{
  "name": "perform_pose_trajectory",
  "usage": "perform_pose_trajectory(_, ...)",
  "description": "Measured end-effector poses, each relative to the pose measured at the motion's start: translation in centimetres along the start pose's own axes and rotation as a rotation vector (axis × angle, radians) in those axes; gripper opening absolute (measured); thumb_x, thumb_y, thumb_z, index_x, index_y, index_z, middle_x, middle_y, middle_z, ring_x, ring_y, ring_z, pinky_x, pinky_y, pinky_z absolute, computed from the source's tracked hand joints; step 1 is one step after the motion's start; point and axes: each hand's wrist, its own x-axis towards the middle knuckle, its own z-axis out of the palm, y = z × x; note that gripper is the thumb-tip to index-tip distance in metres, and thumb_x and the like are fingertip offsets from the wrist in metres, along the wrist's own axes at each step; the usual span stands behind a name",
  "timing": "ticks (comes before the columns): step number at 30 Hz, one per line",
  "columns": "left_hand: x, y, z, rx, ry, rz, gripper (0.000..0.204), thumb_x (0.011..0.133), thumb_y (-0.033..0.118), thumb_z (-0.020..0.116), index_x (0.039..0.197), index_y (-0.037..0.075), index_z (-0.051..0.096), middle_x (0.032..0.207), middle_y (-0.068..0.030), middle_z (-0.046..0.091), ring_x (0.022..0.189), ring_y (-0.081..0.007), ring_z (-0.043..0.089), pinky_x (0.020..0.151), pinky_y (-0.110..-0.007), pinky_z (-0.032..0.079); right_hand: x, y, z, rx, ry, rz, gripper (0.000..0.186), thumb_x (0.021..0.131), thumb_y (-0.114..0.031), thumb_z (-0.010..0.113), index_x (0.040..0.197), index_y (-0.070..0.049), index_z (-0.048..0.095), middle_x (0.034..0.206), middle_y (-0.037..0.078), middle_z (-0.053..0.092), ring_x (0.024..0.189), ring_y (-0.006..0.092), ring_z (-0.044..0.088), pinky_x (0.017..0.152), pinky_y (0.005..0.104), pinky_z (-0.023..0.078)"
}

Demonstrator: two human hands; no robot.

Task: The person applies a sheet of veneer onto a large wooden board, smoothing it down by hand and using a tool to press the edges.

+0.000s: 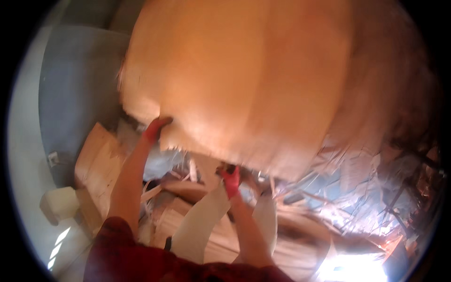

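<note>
A large, thin orange-brown sheet of wood veneer (pixel 235 80) with a ragged near edge fills the upper middle, blurred by motion. My left hand (pixel 157 127), in a red glove with dark fingers, is closed on the sheet's near-left edge, with the fingertips over its top face. Farther right and lower, my right hand (pixel 229 178), in a similar glove, is closed at the ragged near edge. Some of its fingers are hidden and smeared.
More veneer pieces (pixel 96 160) lean at the left by a grey panel (pixel 82 94). A pale block-shaped object (pixel 60 205) stands at lower left. Broken strips and scraps (pixel 338 202) litter the right side. Brown sheets (pixel 300 244) lie around my legs.
</note>
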Motion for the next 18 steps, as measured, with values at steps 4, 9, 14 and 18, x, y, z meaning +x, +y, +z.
perform_pose_trajectory(4, -2.1, -3.6, -2.5, 0.004, 0.118, -0.022, 0.044, 0.088, 0.025, 0.071, 0.124, 0.003, 0.062, 0.115, -0.0088, 0.070, 0.100, -0.0222, 0.069, 0.089, -0.038, 0.056, -3.4, 1.5, 3.2, -0.059, -0.055, -0.198, 0.066, 0.084, -0.003, 0.073, 0.143, -0.007, 0.045, 0.121, 0.009, 0.063, 0.090, 0.0160, 0.065, 0.079, 0.0299, 0.056)
perform_pose_trajectory(9, -4.4, -3.2, -0.7, -0.047, 0.048, -0.033, 0.045, 0.086, 0.023, 0.072, 0.124, 0.000, 0.062, 0.111, -0.0110, 0.070, 0.095, -0.0235, 0.069, 0.084, -0.039, 0.057, -8.0, -3.0, 4.0, 0.194, -0.111, 0.051, 0.061, 0.087, 0.005, 0.065, 0.144, -0.007, 0.044, 0.124, 0.012, 0.062, 0.087, 0.0199, 0.068, 0.073, 0.0350, 0.061)
perform_pose_trajectory(14, -6.3, -1.8, -0.8, -0.102, 0.077, -0.029, 0.043, 0.084, 0.018, 0.073, 0.119, -0.004, 0.063, 0.104, -0.0146, 0.071, 0.085, -0.0260, 0.071, 0.077, -0.042, 0.060, -11.9, -6.7, 5.5, 0.133, -0.025, 0.101, 0.060, 0.085, 0.007, 0.068, 0.139, -0.006, 0.047, 0.121, 0.012, 0.063, 0.092, 0.0222, 0.067, 0.077, 0.0369, 0.061)
perform_pose_trajectory(18, -6.9, -2.8, -1.3, -0.152, 0.112, -0.053, 0.040, 0.087, 0.020, 0.071, 0.119, -0.003, 0.063, 0.106, -0.0149, 0.071, 0.087, -0.0276, 0.071, 0.079, -0.043, 0.060, -11.8, -4.8, 4.6, -0.069, -0.025, -0.082, 0.053, 0.086, 0.003, 0.069, 0.134, -0.004, 0.049, 0.121, 0.011, 0.063, 0.102, 0.0225, 0.066, 0.082, 0.0361, 0.060)
